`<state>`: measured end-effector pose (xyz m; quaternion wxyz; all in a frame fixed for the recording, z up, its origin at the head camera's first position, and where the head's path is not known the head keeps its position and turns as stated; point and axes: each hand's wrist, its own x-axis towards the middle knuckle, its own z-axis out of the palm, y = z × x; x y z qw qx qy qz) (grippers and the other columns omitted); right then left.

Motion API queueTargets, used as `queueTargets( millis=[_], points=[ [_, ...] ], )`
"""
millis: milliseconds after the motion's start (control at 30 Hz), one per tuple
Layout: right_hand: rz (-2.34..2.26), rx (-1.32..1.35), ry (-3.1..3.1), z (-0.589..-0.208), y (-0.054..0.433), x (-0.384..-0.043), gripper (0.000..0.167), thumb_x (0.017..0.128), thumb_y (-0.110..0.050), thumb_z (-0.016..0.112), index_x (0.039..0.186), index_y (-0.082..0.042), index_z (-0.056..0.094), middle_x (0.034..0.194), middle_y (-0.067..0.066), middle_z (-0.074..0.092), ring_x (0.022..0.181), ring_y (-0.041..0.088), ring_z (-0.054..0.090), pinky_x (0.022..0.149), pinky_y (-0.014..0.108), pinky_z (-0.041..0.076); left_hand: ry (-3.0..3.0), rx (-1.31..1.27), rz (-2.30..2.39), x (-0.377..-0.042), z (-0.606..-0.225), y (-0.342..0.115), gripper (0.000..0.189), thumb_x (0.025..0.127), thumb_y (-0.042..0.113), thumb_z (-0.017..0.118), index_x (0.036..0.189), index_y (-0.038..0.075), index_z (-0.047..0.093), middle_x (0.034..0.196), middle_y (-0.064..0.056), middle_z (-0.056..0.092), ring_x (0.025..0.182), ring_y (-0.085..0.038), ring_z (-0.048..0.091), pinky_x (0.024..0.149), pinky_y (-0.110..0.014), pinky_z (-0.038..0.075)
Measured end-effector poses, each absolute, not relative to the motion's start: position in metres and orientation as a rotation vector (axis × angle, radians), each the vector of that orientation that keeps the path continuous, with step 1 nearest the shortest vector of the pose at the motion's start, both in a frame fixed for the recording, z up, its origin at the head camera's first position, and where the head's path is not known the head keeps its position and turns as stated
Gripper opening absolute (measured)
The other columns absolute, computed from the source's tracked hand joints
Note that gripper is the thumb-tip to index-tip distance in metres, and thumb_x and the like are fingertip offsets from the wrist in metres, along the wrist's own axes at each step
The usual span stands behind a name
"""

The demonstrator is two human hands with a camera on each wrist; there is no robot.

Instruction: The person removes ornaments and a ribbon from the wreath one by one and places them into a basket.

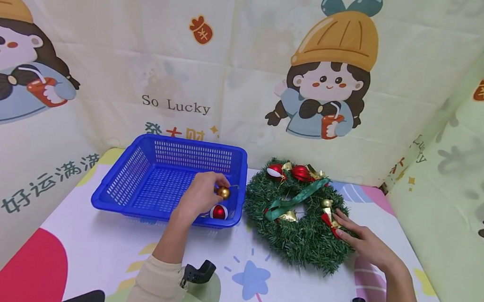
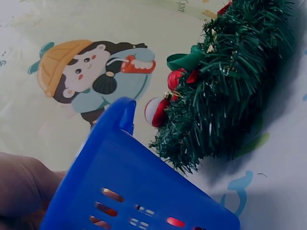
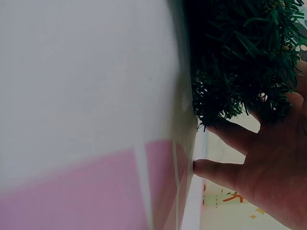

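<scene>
My left hand (image 1: pixel 200 193) reaches into the right end of the blue plastic basket (image 1: pixel 114 174), its thumb and fingers pinching a small gold ball ornament (image 1: pixel 224 193). Just below that sits a red and white ball (image 1: pixel 219 212) in the basket's near right corner. In the left wrist view the basket wall (image 2: pixel 115 177) hides most of this hand (image 2: pixel 21 191). My right hand (image 1: pixel 369 244) rests with extended fingers on the right side of the green wreath (image 1: pixel 303 246), by a red and gold bow (image 1: pixel 330 220). Spread fingers touch its needles in the right wrist view.
Along the wreath's top are a red and white ball (image 1: pixel 274 171), a red ball (image 1: pixel 302 173) and gold pieces. A green ribbon (image 1: pixel 298 199) crosses its centre. The printed cloth (image 1: pixel 231 74) hangs behind the patterned table (image 1: pixel 200 249).
</scene>
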<state>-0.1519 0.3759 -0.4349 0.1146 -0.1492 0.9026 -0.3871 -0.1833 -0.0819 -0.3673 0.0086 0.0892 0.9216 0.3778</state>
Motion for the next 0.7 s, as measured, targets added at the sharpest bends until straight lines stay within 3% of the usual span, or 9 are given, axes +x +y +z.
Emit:
queueTargets(
  millis=[167, 700],
  points=[
    [-1.160, -0.439, 2.631, -0.434, 0.376, -0.153, 0.059, 0.107, -0.028, 0.058, 0.160, -0.007, 0.040, 0.172, 0.019, 0.017, 0.154, 0.059, 0.008, 0.111, 0.082, 0.016, 2.874, 0.250, 1.167, -0.185, -0.370, -0.083, 0.029, 0.089, -0.006, 0.075, 0.116, 0.005, 0.076, 0.112, -0.014, 0.073, 0.109, -0.033, 0.067, 0.097, -0.045, 0.060],
    [-1.127, -0.443, 2.648, -0.434, 0.376, -0.152, 0.059, 0.108, -0.030, 0.057, 0.161, -0.010, 0.040, 0.173, 0.017, 0.018, 0.154, 0.057, 0.011, 0.111, 0.080, 0.019, 2.879, 0.185, 1.076, -0.190, -0.380, -0.082, 0.032, 0.088, -0.008, 0.074, 0.119, 0.003, 0.077, 0.116, -0.016, 0.074, 0.115, -0.035, 0.068, 0.101, -0.048, 0.057]
  ],
)
